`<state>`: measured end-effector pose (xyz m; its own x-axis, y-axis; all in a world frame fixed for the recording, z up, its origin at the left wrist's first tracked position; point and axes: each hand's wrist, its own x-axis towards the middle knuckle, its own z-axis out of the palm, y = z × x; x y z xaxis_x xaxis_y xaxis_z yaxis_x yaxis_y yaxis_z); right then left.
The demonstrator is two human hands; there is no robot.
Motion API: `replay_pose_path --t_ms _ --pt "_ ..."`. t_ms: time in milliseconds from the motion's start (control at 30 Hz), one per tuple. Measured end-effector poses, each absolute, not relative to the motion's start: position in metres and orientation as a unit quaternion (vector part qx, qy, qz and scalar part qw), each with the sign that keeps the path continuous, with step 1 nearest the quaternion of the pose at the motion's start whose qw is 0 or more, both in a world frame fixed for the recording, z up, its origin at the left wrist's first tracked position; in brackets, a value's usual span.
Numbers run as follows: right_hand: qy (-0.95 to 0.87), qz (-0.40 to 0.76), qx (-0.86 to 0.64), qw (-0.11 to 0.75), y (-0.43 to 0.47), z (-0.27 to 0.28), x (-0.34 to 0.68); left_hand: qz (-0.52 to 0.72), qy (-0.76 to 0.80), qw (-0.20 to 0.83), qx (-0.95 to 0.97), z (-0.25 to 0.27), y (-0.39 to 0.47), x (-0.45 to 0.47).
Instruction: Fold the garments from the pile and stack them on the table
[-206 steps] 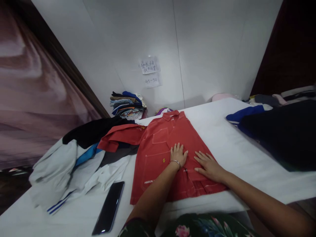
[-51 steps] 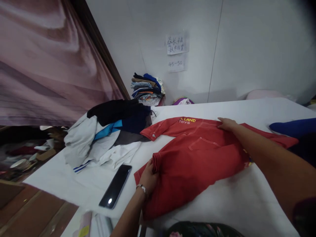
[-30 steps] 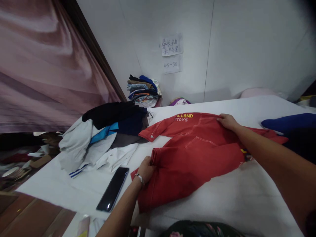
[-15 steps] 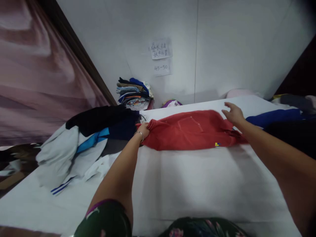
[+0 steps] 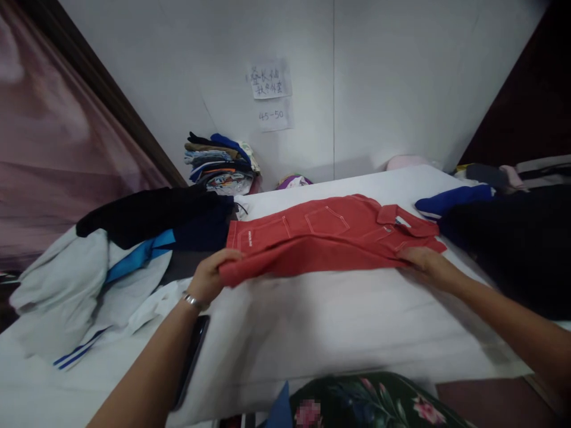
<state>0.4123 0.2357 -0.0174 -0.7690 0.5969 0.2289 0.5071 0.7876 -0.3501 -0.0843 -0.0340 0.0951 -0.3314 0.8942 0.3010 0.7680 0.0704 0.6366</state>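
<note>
A red collared jacket (image 5: 312, 229) with white stitching lies lengthwise on the white-covered table (image 5: 357, 321), its collar toward the right. My left hand (image 5: 214, 273) grips the near corner of its hem at the left end. At the right, below the collar, my right hand (image 5: 417, 264) is closed on the near edge. Between my hands the near edge is lifted slightly off the cloth. The fingertips of both hands are partly hidden by the fabric.
A heap of black, navy, blue and light grey clothes (image 5: 89, 279) lies at the left. Behind it stands a folded stack (image 5: 220, 163). Dark and blue garments (image 5: 504, 238) lie at the right. A dark phone-like object (image 5: 193, 359) rests beside my left forearm.
My right hand has come down from above the collar end to grip the near edge. My left hand has moved toward me to the hem corner. The jacket is spread wider, showing its collar.
</note>
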Motion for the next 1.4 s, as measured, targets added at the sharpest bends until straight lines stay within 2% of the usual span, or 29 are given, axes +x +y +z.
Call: replay_pose_path --t_ms 133,300,400,500,667,800,1000,1200,1300,1400 --pt "-0.928 0.124 -0.282 0.210 0.206 -0.038 0.427 0.296 0.720 0.151 0.609 0.052 -0.094 -0.068" --pt "-0.900 0.151 -0.336 0.232 0.193 -0.038 0.420 0.304 0.760 0.138 0.557 0.005 -0.116 -0.055" --pt "-0.877 0.194 -0.364 0.248 0.191 -0.038 0.420 0.344 0.771 0.172 0.508 0.005 -0.119 -0.052" --pt "-0.829 0.218 -0.416 0.303 0.193 -0.040 0.431 0.393 0.784 0.201 0.436 0.012 -0.125 -0.050" --pt "-0.773 0.164 -0.504 0.349 0.209 -0.036 0.441 0.370 0.848 0.119 0.360 0.023 -0.118 -0.042" --pt "-0.812 0.111 -0.466 0.333 0.221 -0.030 0.418 0.283 0.871 0.073 0.395 0.026 -0.084 -0.032" --pt "-0.851 0.066 -0.488 0.182 0.226 -0.048 0.388 0.086 0.905 0.050 0.414 0.024 -0.044 -0.030" --pt "-0.853 0.045 -0.483 0.193 0.227 -0.061 0.389 0.119 0.903 0.080 0.405 0.025 -0.044 -0.050" --pt "-0.845 0.074 -0.479 0.228 0.225 -0.061 0.384 0.074 0.915 0.107 0.381 0.021 -0.046 -0.052" --pt "-0.769 0.195 -0.482 0.371 0.226 -0.058 0.387 0.008 0.912 0.093 0.399 0.022 -0.044 -0.047"
